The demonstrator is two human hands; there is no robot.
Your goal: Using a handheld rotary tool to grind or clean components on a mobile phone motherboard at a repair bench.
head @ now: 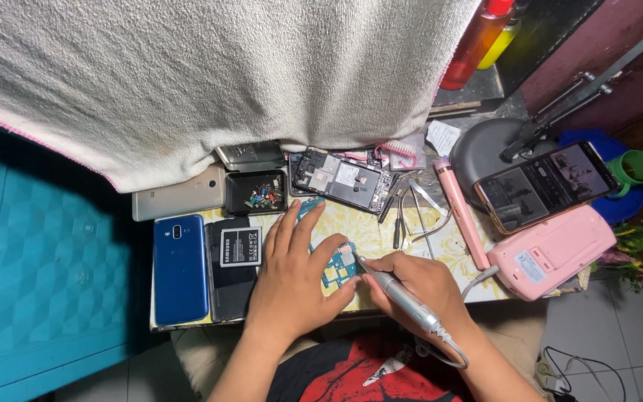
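Left of the left hand a blue phone and an opened phone with its battery lie side by side on the worktop. That hand rests flat, fingers spread, pinning a teal circuit board rather than closing round anything. Just right of it, the right hand has a pen-like grip closed on a slim grey corded tool, whose tip seems to touch the board's right edge, though this is hard to tell. The step looks like fine work on the board; the next move calls for a firm hold-down and small, steady tip motions. Further right lie tweezers and a pink case.
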